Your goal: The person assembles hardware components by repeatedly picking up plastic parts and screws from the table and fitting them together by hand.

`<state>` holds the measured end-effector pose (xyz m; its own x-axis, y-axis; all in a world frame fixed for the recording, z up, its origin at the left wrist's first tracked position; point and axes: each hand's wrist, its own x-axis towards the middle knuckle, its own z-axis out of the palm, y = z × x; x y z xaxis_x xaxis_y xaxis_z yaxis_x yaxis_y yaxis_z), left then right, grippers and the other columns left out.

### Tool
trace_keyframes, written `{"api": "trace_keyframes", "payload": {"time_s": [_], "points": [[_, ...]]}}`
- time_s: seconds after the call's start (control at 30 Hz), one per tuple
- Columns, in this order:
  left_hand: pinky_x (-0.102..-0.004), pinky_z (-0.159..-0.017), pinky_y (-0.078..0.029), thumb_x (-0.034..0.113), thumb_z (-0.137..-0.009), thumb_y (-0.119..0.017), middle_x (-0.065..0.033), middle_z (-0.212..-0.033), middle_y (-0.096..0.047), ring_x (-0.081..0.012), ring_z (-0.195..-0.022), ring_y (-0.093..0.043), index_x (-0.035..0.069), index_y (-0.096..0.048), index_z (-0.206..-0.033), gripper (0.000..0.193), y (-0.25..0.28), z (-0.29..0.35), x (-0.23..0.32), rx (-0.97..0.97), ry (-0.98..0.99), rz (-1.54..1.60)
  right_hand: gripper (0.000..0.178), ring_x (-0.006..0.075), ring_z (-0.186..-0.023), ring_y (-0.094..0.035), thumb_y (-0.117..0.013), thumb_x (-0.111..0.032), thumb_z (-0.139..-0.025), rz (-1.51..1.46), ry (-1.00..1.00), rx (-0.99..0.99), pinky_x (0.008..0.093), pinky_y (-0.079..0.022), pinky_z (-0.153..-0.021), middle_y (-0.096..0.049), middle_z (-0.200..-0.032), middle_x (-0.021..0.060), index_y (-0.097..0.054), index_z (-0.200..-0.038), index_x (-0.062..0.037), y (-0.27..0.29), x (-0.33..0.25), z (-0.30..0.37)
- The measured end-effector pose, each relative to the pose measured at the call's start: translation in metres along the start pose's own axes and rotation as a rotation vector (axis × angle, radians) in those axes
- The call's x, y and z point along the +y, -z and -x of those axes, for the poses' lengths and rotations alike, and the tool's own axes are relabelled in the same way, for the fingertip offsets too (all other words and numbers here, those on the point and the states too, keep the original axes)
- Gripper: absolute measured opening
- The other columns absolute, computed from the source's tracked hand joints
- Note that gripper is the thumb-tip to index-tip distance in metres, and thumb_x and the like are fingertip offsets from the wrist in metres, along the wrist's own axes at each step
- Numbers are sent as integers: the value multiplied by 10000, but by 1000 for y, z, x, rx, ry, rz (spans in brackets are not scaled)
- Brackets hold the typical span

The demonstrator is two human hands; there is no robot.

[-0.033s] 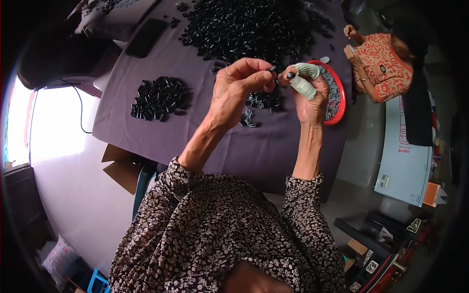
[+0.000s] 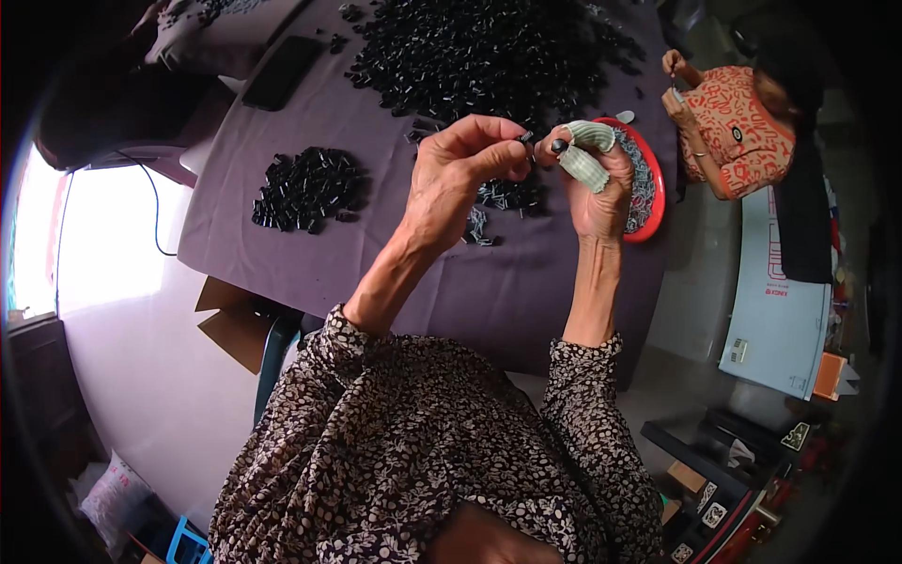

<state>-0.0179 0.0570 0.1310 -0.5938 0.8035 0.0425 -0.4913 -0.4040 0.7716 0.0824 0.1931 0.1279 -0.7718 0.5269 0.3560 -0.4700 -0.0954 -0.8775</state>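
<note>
Above the table, my left hand [image 2: 440,179] pinches a small black piece [image 2: 526,137] between thumb and fingertips. Close beside it, my right hand [image 2: 601,209] is closed round a tool with a dark round end [image 2: 559,146]; the rest of the tool is hidden in the grip. Pale green ribbed cloth [image 2: 587,171] wraps part of this hand. The two hands' fingertips nearly meet; whether the tool touches the piece I cannot tell. Below the hands lie a small heap of black pieces [image 2: 512,195] and a few grey metal bits [image 2: 479,228].
A large pile of black pieces [image 2: 470,56] covers the far side of the purple tablecloth [image 2: 376,273]. A smaller pile [image 2: 305,190] lies left, a black phone [image 2: 282,73] beyond it. Right of my hand stands a red bowl [image 2: 655,197] of grey bits. Another person [image 2: 738,132] works at far right.
My left hand and the black piece have shifted very slightly. My right hand keeps its place and grip.
</note>
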Motion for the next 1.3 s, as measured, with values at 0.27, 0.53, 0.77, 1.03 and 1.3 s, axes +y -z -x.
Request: {"api": "trace_keyframes", "payload": {"time_s": [0.27,0.53,0.77,1.03,1.3], "points": [[-239,-694,-478,30,-806,-598,-61,-792,-627,-108,-703,-578,-17,-599,-905,110,-6,5,3,67,12,34,223,121,-810,-583,-514,60,-763,497,29,-79,228,-454,-774,-612,-930,56,-599,-965,17,-23,-18,5],[-233,-700,-480,36,-811,-596,-48,-823,-621,-99,-722,-576,-22,-601,-922,125,-7,10,2,114,-30,-19,211,215,-730,-599,-583,36,-691,1131,290,-178,282,-469,-655,-598,-819,76,-601,-897,-7,-41,-35,1],[-226,-688,-464,40,-813,-593,-43,-776,-610,-92,-707,-560,-27,-599,-913,121,-3,7,3,111,-31,-56,183,180,-694,-613,-618,6,-724,1164,158,-157,269,-472,-642,-630,-788,74,-606,-906,-11,-39,-34,-4],[-217,-671,-457,39,-804,-605,-37,-775,-609,-80,-699,-546,-25,-602,-909,123,-5,8,1,98,-51,-86,191,259,-888,-567,-548,-134,-805,-6,-12,-64,377,-440,-821,-607,-913,146,-598,-942,-10,-18,-2,-13],[-224,-693,-471,41,-806,-612,-39,-787,-614,-90,-720,-567,-19,-604,-918,127,-6,10,0,130,-83,-119,202,263,-942,-559,-545,-119,-801,-20,76,-15,411,-408,-893,-600,-972,154,-601,-958,-5,-34,11,-9]]}}
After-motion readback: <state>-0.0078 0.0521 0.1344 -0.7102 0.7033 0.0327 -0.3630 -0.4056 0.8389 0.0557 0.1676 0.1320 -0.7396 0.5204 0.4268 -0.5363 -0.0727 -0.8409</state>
